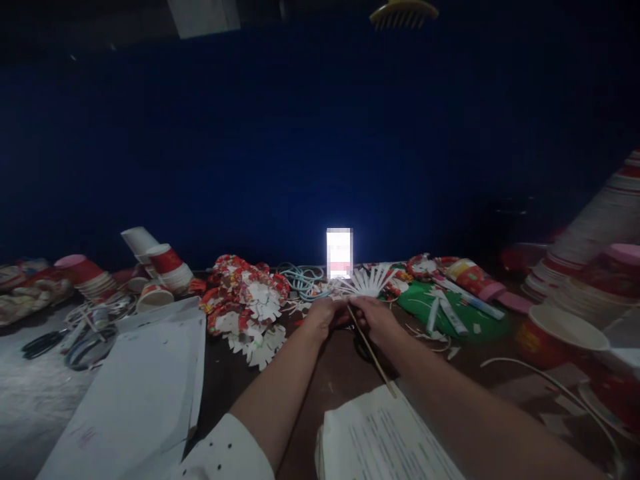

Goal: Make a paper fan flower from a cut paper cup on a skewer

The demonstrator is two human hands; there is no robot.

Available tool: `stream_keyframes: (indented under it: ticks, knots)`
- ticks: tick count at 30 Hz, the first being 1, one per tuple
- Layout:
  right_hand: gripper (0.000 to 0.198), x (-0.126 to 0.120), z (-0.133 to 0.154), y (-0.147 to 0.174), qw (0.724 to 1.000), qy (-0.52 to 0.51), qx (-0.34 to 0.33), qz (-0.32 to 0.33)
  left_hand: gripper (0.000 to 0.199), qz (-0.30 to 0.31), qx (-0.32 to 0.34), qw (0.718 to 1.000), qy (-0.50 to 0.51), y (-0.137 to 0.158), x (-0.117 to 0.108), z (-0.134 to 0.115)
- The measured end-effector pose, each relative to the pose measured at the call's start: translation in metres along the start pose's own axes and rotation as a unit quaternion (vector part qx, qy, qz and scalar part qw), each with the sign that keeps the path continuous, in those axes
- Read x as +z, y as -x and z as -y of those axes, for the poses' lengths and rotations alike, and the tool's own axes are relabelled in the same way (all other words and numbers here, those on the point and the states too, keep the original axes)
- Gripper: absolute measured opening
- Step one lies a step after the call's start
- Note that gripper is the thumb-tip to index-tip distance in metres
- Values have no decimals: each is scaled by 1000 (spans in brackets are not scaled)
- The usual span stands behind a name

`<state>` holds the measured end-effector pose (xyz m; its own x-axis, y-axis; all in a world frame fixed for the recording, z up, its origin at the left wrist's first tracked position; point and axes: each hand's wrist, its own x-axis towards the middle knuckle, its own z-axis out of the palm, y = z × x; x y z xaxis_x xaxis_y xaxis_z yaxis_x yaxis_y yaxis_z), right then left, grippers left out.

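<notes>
My left hand [324, 319] and my right hand [374, 319] meet at the middle of the table, fingers bent and closed. A thin wooden stick [373, 350] slants down from the fingertips, its upper end pinched in my right hand. Just beyond the fingers fans out a white paper cup cut into strips [369, 281]; whether my fingers hold its base is hidden. My left fingertips press together close to the stick's upper end, and what is in them cannot be made out.
A lit phone screen [339, 253] stands behind the hands. Red-and-white cut paper cups [245, 297] and blue cord [305, 280] lie left of it. Glue tubes [453, 315] rest on green material [415, 300]. Printed paper [385, 437], a white board [135, 387] and stacked cups [570, 327] lie nearer.
</notes>
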<state>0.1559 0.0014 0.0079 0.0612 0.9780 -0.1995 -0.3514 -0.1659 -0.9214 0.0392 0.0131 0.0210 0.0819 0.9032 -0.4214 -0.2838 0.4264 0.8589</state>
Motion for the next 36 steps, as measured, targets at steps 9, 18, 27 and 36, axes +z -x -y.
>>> stream_keyframes:
  ticks: [9,18,27,36]
  knots:
    - [10,6,8,10,998,-36,47,-4,11,-14,-8,1000,-16,3,-1,-3]
    - [22,2,0,13,999,48,9,10,12,-7,-22,1000,14,3,-4,-7]
    - [25,1,-1,22,984,149,-98,7,11,9,-33,999,36,7,-4,-11]
    - [23,2,0,25,978,177,-85,-62,15,14,-16,1000,16,2,-6,-5]
